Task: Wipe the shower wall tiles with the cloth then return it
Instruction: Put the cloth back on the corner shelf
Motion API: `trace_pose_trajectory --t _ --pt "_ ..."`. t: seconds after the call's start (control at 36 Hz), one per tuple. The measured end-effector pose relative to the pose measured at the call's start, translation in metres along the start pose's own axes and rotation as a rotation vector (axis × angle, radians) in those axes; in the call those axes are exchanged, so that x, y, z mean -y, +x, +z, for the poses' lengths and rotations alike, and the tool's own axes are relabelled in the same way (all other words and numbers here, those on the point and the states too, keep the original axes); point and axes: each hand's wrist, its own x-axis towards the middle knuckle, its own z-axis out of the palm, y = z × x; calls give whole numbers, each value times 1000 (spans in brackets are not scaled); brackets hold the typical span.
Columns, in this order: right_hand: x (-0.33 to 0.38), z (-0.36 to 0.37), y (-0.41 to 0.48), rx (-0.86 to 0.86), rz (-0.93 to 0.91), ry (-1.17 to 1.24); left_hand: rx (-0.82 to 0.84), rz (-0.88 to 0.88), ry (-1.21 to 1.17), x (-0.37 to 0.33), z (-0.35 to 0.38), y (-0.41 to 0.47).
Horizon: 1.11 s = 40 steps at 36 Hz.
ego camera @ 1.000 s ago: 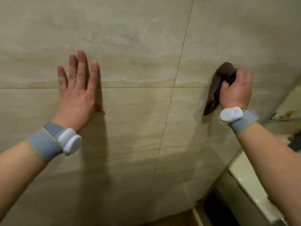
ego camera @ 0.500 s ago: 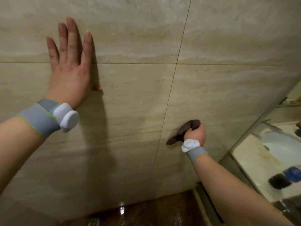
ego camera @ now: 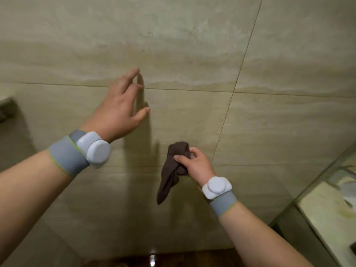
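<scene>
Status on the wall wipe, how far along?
Done: can't confirm; the wall tiles show no clear wiped patch. In hand: right hand grips the bunched brown cloth near the wall; left hand open, fingertips at the tile. Left: returning the cloth.

A pale stone-patterned worktop (ego camera: 325,212) fills the lower right corner, seen through a clear glass partition (ego camera: 316,182) whose edge runs diagonally up to the right. A small dark object (ego camera: 353,247) sits at the worktop's near right edge, too cut off to identify. Along the bottom lies a dark brown glossy floor (ego camera: 173,259) with a bright reflected glint (ego camera: 152,259). At far left, a blurred dark ledge (ego camera: 6,110) juts from the wall.
</scene>
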Motion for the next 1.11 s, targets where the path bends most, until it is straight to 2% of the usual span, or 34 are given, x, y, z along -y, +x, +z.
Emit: trace_pose_trajectory --t 0.03,0.14,0.22,0.31,0.36,0.5,0.64,0.72,0.86,0.97,1.03,1.06,1.11 --pt "15 7 -3 36 -34 63 39 -53 -61 0 -3 -4" --pt "66 24 -15 196 -166 218 366 -395 -397 -5 -8 -18" --pt "101 36 -24 250 -206 279 580 -601 -847 -2 -18 -30" --pt "132 50 -28 296 -175 393 626 -582 -1192 4 -33 -37" --pt "153 66 -30 354 -160 444 553 -605 -1262 11 -53 -39" --pt "190 90 -29 426 -107 487 375 -721 -1128 24 -96 -30" --pt "225 141 -31 598 -118 523 92 -834 -1058 53 -148 -31" --pt "244 181 -34 619 -123 525 -96 -939 -1049 75 -176 -34" --pt "263 242 -18 447 -184 228 -301 -1000 -1058 107 -202 -37" --pt "281 298 -23 528 -157 54 -553 -1009 -1025 148 -224 -48" --pt "283 323 -25 534 -177 42 -553 -1013 -824 167 -231 -52" --pt "281 332 -17 560 -156 83 -469 -1027 -663 175 -230 -55" --pt "281 339 -19 573 -228 -65 -264 -1102 -236 192 -232 -67"
